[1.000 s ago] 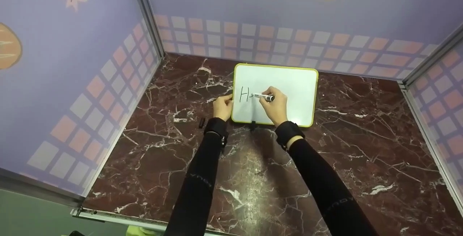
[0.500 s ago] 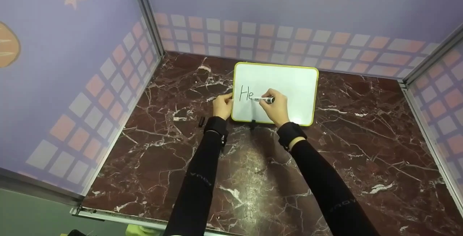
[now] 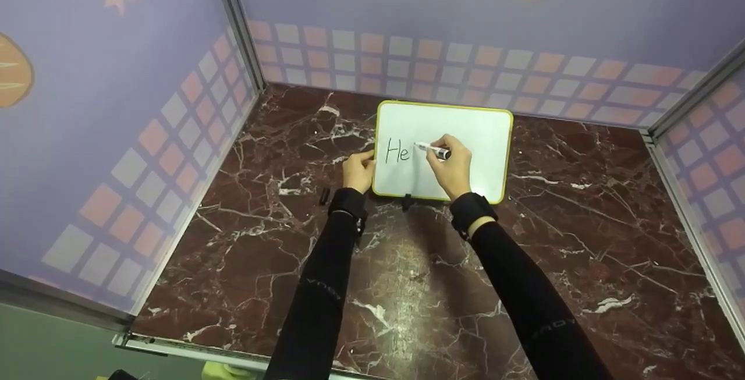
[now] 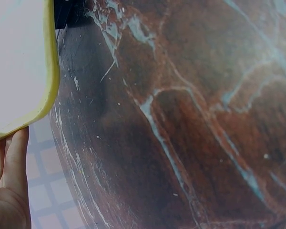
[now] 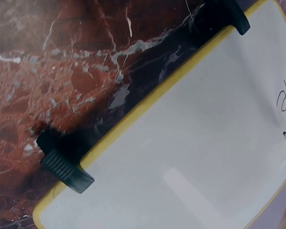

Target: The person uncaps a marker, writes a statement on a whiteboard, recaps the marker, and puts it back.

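Whiteboard: on the bench | my right fingers pinched the marker beside "He"; my left fingers held the board's edge | tidy letters wanted light, even pressure, board steady.

Downward head view, wrist views nearer whiteboard

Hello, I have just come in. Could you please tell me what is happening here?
Someone appears to be writing on a yellow-rimmed whiteboard. The right hand pinches a marker, its tip just right of the letters "He"; whether it touches is unclear. The left hand holds the board's left edge. A small black object, perhaps a cap, lies on the table beside the left wrist.
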The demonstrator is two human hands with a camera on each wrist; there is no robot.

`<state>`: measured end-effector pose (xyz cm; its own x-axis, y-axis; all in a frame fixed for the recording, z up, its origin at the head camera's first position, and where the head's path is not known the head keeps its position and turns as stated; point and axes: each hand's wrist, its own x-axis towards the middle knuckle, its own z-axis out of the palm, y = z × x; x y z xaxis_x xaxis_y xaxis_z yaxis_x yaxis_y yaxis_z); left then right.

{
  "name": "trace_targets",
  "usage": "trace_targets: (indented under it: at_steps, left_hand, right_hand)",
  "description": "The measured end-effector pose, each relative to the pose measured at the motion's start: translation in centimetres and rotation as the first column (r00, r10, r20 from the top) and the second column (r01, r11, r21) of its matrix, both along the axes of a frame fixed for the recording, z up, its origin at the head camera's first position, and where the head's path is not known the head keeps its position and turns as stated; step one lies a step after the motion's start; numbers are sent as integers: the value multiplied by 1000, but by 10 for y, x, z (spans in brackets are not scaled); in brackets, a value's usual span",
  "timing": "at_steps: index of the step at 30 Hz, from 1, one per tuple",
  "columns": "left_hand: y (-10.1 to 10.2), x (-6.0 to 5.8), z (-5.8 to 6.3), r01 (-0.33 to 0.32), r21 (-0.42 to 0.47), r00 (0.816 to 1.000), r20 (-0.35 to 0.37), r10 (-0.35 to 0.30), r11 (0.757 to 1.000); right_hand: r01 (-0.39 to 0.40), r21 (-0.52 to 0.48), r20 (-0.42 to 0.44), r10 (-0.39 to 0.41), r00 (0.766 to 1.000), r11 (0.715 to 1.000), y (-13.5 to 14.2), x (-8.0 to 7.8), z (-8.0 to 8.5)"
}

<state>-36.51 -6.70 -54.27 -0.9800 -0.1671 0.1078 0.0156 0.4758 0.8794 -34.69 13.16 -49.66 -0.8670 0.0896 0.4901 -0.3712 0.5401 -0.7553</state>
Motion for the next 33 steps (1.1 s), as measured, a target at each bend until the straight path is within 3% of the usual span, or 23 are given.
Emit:
trace_targets:
  at_steps: [11, 17, 23, 27, 33]
  left_hand:
    - [3, 3, 0, 1, -12, 1000, -15, -1, 1000]
    - [0, 4, 1, 7, -8, 1000, 19, -7, 1000]
    - [-2, 2, 0, -14, -32, 1000, -6, 13, 999]
    - [-2, 1, -1, -23, -35, 1000, -6, 22, 999]
    - [1, 0, -1, -18, -18, 1000, -15, 18, 1000]
  right_hand:
    - [-22, 12, -4, 22, 1000, 1000, 5, -5, -1]
    - [-49, 63, 28, 48, 998, 997, 5, 2, -5]
    - [-84, 59, 62, 81, 995, 995, 4, 7, -10]
    - [-63, 53, 59, 60, 996, 997, 7, 7, -8]
    - [12, 22, -25, -11, 1000, 1000, 13, 0, -2]
